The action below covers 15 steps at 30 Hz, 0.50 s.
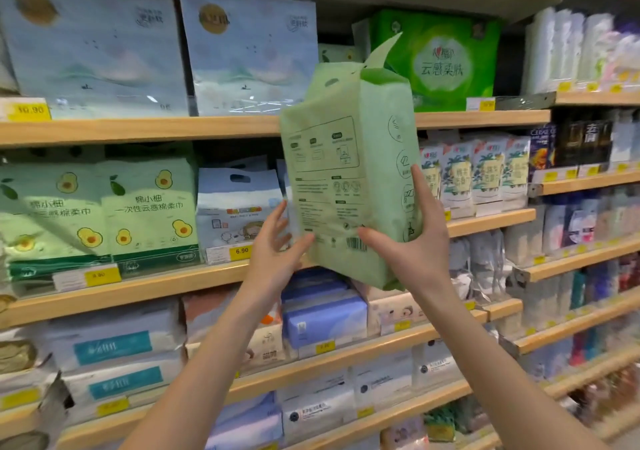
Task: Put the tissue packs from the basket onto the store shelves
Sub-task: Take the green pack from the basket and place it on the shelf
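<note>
The pale green tissue pack (346,179) is up in the air in front of the shelves, standing on end and tilted a little, its printed back and barcode facing you. It is touching no shelf yet. Your right hand (412,241) is clamped on its lower right side, thumb across the back and fingers up the narrow side panel. Your left hand (273,252) is spread open against the lower left edge, steadying more than gripping.

It looks light and soft: a plastic-wrapped bundle that will dent under pressure and may be slick (the film shines slightly). Keep your hold low on the body, one hand each side, rather than on the thin handle flap (379,52) at the top, which could stretch or tear.

Matching avocado-print packs (104,207) sit at the left end of the second shelf board (138,286), probably its destination. The basket is out of view.
</note>
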{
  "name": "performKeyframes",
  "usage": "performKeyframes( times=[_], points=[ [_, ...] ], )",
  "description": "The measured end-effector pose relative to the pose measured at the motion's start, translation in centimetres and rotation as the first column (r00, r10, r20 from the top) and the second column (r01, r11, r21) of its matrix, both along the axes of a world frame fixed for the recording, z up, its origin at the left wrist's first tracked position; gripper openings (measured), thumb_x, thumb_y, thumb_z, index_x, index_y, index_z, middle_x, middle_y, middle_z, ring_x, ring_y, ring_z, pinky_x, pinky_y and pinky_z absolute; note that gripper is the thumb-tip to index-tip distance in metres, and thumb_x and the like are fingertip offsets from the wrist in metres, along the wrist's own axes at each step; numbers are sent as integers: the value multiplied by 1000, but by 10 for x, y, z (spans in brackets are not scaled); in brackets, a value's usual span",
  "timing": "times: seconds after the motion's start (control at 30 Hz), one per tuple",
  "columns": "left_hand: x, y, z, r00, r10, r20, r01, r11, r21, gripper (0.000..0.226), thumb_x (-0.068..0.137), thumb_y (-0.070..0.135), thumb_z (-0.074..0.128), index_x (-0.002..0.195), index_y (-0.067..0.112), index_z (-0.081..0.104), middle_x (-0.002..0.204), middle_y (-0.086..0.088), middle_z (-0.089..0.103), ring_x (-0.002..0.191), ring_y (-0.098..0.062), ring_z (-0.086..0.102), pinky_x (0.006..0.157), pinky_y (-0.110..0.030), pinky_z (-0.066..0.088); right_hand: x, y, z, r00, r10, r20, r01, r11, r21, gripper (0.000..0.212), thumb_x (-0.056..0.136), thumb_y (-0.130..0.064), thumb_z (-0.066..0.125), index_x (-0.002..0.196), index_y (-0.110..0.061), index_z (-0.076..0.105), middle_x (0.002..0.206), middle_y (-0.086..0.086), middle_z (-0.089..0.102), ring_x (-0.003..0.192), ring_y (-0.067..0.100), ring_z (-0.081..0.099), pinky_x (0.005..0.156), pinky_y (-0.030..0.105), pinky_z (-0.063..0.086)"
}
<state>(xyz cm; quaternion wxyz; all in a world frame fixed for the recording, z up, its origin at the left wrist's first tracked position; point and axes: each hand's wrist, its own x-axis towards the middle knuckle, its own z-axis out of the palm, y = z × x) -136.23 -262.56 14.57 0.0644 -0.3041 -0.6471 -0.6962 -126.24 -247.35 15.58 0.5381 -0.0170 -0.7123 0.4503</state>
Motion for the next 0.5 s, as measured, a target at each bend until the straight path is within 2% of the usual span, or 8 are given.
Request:
performKeyframes(
  times=[0.03,0.1,0.2,0.23,0.27,0.33,0.43,0.5],
  points=[
    [4,-1,2,989,95,-110,-95,995,7,57,86,19,62,137,32,39,137,5,47,121,-12,49,95,-30,48,-5,-5,3,997,-76,-8,76,997,-4,99,57,-30,81,133,-55,22,120,-11,40,111,0,42,95,31,40],
    [15,0,5,946,165,-278,-154,986,59,44,91,15,55,131,31,45,130,12,52,119,-4,51,95,-18,45,-14,-12,6,976,-218,-17,218,976,8,100,55,-37,78,133,-56,19,122,-4,40,117,12,41,94,40,43],
    [31,9,10,940,-18,-340,20,1000,2,44,94,16,47,131,39,38,129,25,47,114,17,47,88,-4,41,-29,-22,5,907,-417,-57,420,905,70,98,52,-49,69,139,-43,24,124,6,44,115,25,43,89,49,45],
    [33,13,11,933,-89,-348,83,996,-33,48,95,19,46,133,44,32,134,23,43,117,18,43,93,-7,41,-35,-26,3,885,-459,-79,465,880,95,95,53,-52,65,139,-39,27,123,9,46,112,27,44,89,49,45],
    [34,17,11,920,-125,-372,109,992,-63,51,95,24,44,136,49,26,141,20,38,124,14,40,100,-15,41,-40,-29,1,866,-488,-110,499,859,118,90,57,-53,62,138,-34,30,122,12,48,110,30,46,88,50,45],
    [32,23,8,890,-122,-439,78,990,-118,58,91,37,41,139,55,13,148,16,28,129,7,37,108,-34,38,-50,-36,-2,807,-562,-181,589,792,163,74,69,-48,59,136,-26,35,117,16,54,103,32,51,85,50,47],
    [23,22,6,889,-118,-443,73,990,-117,67,86,46,42,139,58,3,141,15,35,115,6,50,105,-39,42,-59,-42,-4,704,-657,-271,709,676,202,60,84,-35,58,136,-18,33,116,15,59,96,27,49,80,44,47],
    [20,19,10,886,-129,-445,114,992,-61,72,83,47,47,138,57,2,142,21,34,124,1,46,108,-38,39,-57,-49,-5,737,-581,-345,670,694,263,59,90,-37,50,137,-9,28,122,15,57,103,28,48,85,41,45]
  ],
)
